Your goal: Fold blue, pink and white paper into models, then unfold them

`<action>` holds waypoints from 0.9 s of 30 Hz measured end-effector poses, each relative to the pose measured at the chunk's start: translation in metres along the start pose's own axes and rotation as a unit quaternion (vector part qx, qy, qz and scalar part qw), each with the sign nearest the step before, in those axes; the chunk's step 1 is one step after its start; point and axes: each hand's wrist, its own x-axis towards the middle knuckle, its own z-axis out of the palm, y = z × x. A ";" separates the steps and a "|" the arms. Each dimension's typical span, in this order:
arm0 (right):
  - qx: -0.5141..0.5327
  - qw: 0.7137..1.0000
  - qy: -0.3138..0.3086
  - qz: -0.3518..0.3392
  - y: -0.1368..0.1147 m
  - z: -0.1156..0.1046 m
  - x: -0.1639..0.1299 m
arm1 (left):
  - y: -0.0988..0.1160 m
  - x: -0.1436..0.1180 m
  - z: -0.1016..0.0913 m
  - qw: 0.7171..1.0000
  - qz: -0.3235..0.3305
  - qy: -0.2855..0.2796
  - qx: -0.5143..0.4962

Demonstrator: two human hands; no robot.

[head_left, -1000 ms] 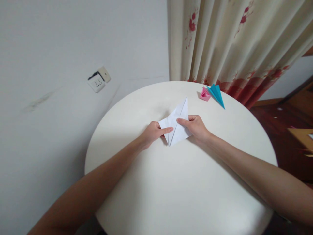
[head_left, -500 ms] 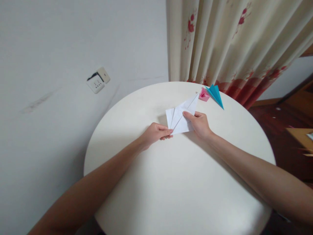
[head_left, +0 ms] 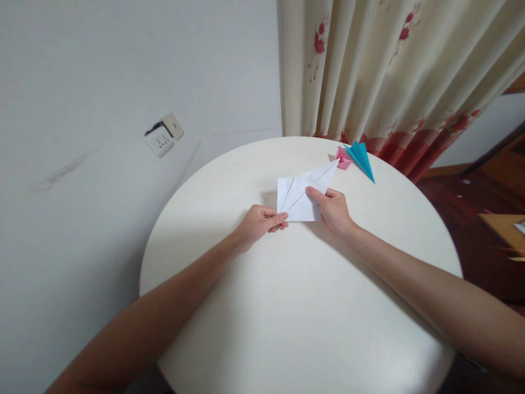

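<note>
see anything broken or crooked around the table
Yes: the wall socket sits tilted, one part pulled off the wall with a dark gap behind. The folded white paper and pink and blue paper shapes look fine.

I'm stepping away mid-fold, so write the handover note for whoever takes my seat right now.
Left hand: pinches the near left corner of the white folded paper.
Right hand: grips the paper's near right side, thumb on top.
Paper: on the round white table, creased to a point aimed at the pink paper piece and blue paper piece at the far edge.
Done: several diagonal folds, two coloured pieces.
Left: the white piece looks unfinished; further folds are likely.
</note>
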 end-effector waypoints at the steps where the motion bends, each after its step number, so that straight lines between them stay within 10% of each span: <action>1: 0.004 1.000 -0.002 0.002 0.000 0.000 0.000 | 0.000 0.000 0.000 1.000 0.005 0.005 0.000; 7: -0.008 1.000 0.013 -0.021 0.002 -0.006 0.011 | 0.000 0.004 -0.003 0.998 0.023 0.056 -0.033; 11: -0.128 0.976 0.035 -0.171 -0.005 -0.013 0.014 | 0.002 0.005 -0.005 0.987 0.025 0.123 -0.097; 20: -0.405 0.707 -0.221 -0.536 -0.020 -0.013 -0.004 | 0.016 0.000 -0.001 0.950 -0.025 -0.033 -0.310; 27: -0.496 0.677 -0.256 -0.479 -0.012 -0.011 0.000 | 0.010 0.001 0.002 0.958 0.043 0.076 -0.272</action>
